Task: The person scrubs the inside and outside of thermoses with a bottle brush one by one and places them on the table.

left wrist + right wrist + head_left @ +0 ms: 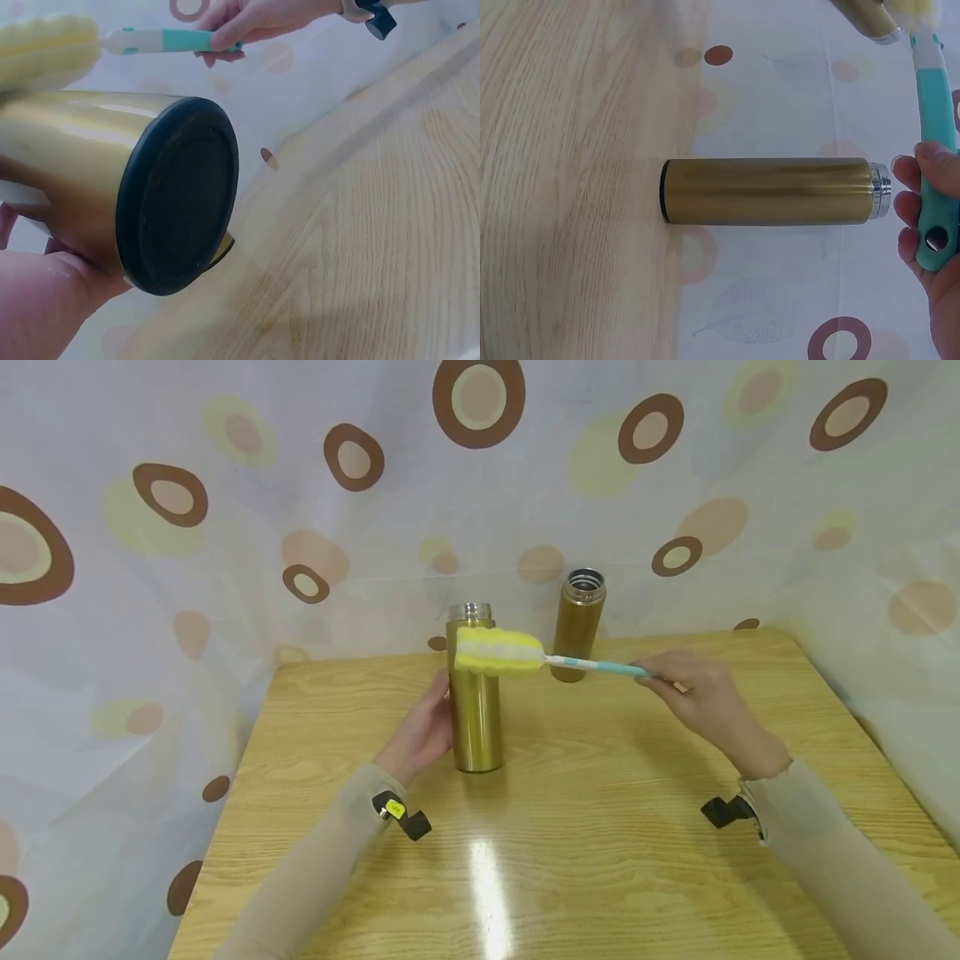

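My left hand grips a gold thermos bottle around its side, mouth up and without a lid. The left wrist view shows its black base raised off the tabletop. In my right hand is a bottle brush with a yellow and white sponge head and a white and turquoise handle. The brush lies roughly level, its sponge head overlapping the bottle's upper body in the head view. Fingers and thumb of the right hand curl round the handle's end.
A second gold thermos, also lidless, stands upright near the back edge of the wooden table. Behind the table hangs a white sheet printed with brown and yellow circles.
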Motion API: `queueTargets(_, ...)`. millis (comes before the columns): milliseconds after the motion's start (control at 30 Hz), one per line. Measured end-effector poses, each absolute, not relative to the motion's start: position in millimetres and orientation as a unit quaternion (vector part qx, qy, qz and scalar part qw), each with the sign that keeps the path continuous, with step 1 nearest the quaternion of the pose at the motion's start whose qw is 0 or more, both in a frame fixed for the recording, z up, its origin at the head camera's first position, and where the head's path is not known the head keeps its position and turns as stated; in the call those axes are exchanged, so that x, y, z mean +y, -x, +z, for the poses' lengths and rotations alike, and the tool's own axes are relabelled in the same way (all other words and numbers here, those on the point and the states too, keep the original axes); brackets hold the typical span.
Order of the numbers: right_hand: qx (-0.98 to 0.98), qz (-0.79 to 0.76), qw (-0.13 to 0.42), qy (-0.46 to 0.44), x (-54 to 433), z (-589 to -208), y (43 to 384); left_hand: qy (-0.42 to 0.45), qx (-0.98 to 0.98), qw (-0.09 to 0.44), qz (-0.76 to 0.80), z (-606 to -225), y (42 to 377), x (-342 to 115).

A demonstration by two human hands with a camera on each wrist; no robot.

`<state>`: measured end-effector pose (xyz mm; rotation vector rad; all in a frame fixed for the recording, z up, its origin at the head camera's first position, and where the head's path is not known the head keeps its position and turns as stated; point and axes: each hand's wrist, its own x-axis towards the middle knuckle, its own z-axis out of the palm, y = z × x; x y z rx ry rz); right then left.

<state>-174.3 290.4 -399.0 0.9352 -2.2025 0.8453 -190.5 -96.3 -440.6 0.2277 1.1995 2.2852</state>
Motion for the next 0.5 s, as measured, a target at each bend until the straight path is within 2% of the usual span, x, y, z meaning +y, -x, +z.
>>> queueTargets(233, -0.817, 0.304, 0.262, -0.413, 293.1, -406.7, 175.7, -0.110, 0.457, 0.231, 0.852, -443.2, 197.1, -100.4)
queueTargets(500, -0.805, 0.322, 0.210, -0.452, 295.6, -411.7, 171.6, -0.113, 0.463, 0.215, 0.853, -438.8, 199.4, -102.8)
